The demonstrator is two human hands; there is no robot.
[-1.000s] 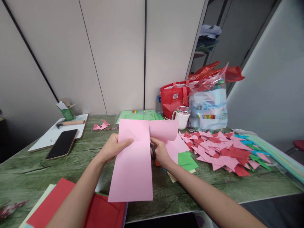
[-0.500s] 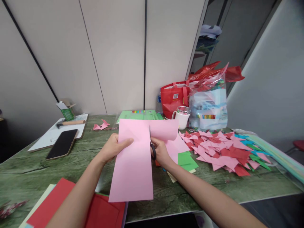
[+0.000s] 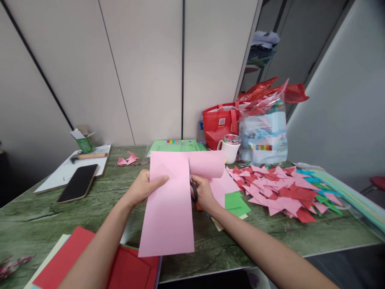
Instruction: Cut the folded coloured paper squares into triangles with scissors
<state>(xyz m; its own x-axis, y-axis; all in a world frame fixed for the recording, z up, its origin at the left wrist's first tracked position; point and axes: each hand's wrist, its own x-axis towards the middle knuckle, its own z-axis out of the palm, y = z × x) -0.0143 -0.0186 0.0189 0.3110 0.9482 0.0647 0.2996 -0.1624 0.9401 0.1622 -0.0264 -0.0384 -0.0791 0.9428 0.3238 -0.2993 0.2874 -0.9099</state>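
A pink sheet of paper point(image 3: 170, 216) is held up over the table, split lengthwise along most of its length, with its right strip curling over to the right. My left hand point(image 3: 144, 186) pinches the sheet's left edge, thumb on top and fingers behind it. In my right hand point(image 3: 203, 192) is a pair of scissors point(image 3: 194, 192) with black handles, the blades upright in the cut near the far edge. Part of the blades is hidden by the paper. Behind my right hand lie more pink paper point(image 3: 222, 186) and green paper point(image 3: 237, 204).
To the right is a pile of pink and red folded paper pieces point(image 3: 279, 188). A white mug point(image 3: 231, 150), red bag point(image 3: 218, 124) and filled plastic bag point(image 3: 264, 136) stand behind. At left lie a phone point(image 3: 78, 182), hammer point(image 3: 90, 156) and red paper point(image 3: 66, 257).
Almost nothing differs. Both hands, the scissors and the pink sheet keep nearly the same place; the view shifts very slightly.
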